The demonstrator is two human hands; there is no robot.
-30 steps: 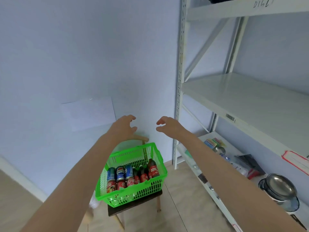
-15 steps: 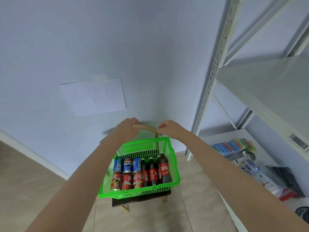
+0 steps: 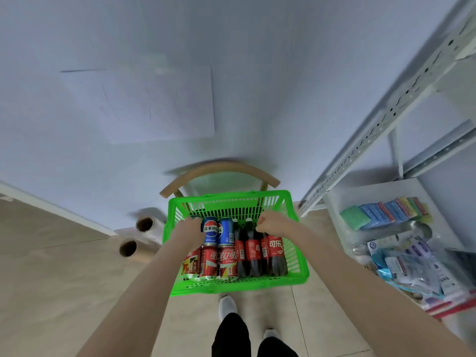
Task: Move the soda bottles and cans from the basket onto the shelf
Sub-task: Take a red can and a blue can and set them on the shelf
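A green plastic basket (image 3: pixel 239 287) stands on a wooden chair (image 3: pixel 221 167). It holds blue Pepsi cans (image 3: pixel 210 231) at the back, red cola cans (image 3: pixel 210 261) in front and three dark cola bottles (image 3: pixel 252 253) on the right. My left hand (image 3: pixel 190 229) reaches into the back left corner, its fingers curled over a can that it mostly hides. My right hand (image 3: pixel 273 222) is curled round the top of the rightmost cola bottle (image 3: pixel 276 253). The white metal shelf (image 3: pixel 381 119) rises at the right.
The bottom shelf board (image 3: pixel 373 191) carries coloured sponges (image 3: pixel 386 212) and plastic packets (image 3: pixel 417 269). Two rolls of film (image 3: pixel 144 224) lie on the floor left of the chair, against the wall. My feet (image 3: pixel 228 305) stand just in front of the basket.
Both hands dropped from the chair back down into the basket, the left onto a back can, the right onto a bottle top. The view tilted down and moved closer.
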